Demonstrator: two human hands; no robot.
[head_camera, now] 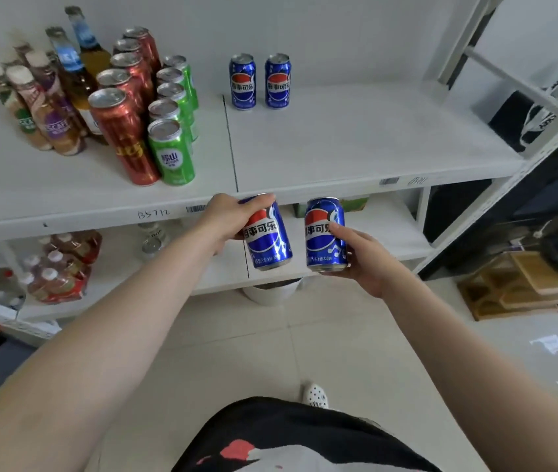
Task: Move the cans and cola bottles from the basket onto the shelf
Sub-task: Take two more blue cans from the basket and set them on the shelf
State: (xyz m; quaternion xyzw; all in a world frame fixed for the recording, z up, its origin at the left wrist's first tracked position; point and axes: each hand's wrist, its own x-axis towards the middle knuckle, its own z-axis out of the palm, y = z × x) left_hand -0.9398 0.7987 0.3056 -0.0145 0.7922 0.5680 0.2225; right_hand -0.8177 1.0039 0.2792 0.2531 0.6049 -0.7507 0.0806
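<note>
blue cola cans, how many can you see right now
4. Two stand upright side by side at the back of the shelf: one and its neighbour. The left hand grips one, the right hand another. The basket is out of view, so more may be hidden.

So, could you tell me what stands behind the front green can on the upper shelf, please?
Behind the front green can a row of more green cans runs back toward the wall on the upper shelf. Each hides most of the one behind it, so only tops and rims show.
</note>
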